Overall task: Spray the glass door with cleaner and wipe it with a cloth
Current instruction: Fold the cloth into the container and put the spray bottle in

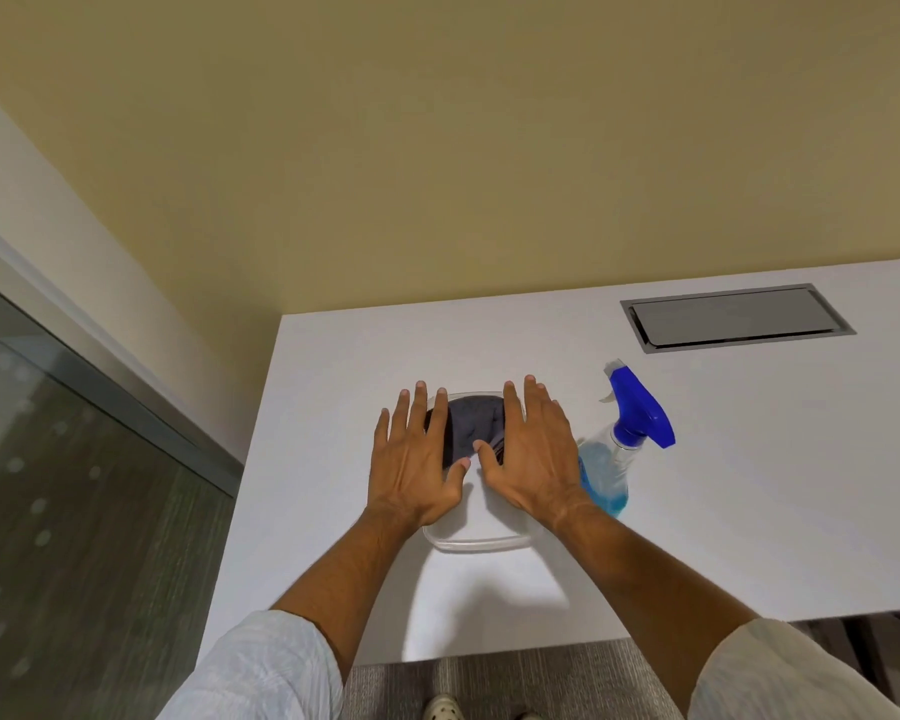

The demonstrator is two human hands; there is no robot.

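Seen from the head camera, both hands reach forward over a white desk (697,485) and lie spread, palms down, across a clear plastic container (481,540). Left hand (417,459) has its fingers splayed and flat, gripping nothing, covering the container's left side; right hand (528,449) is likewise flat and open on the right side, thumbs nearly meeting in the middle. Between the hands a dark grey cloth (471,426) shows inside the container, at its far end. Just beside the right hand stands a spray bottle (606,472) of blue cleaner with a blue trigger head (640,407), its nozzle pointing away toward the wall. Farther back on the desk, to the right, sits a grey metal cable hatch (736,317). At the left edge of the view is the glass door (48,485), frosted with pale dots, well apart from the bottle. Pale sleeves (261,667) cover the upper arms.
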